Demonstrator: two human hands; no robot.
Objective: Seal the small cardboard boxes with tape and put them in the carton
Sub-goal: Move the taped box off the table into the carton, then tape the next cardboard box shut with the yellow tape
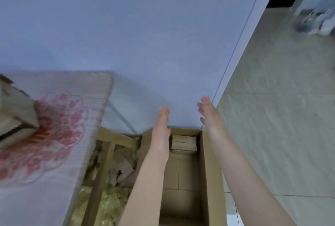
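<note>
A table [59, 117] with a flowered cloth fills nine o'clock, one blurred cardboard box [16, 109] cut off at its left edge; a wooden frame [107, 162] stands between it and the one carton [206, 162] at six o'clock. The left hand [162, 122] and right hand [210, 115] hover released, fingers straight, above it. Stacked small boxes [184, 142] lie at its far end, partly behind the left wrist, count unclear

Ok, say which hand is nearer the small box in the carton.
Left. The left hand is beside the small box; the right hand is over the right wall of the carton.
</note>
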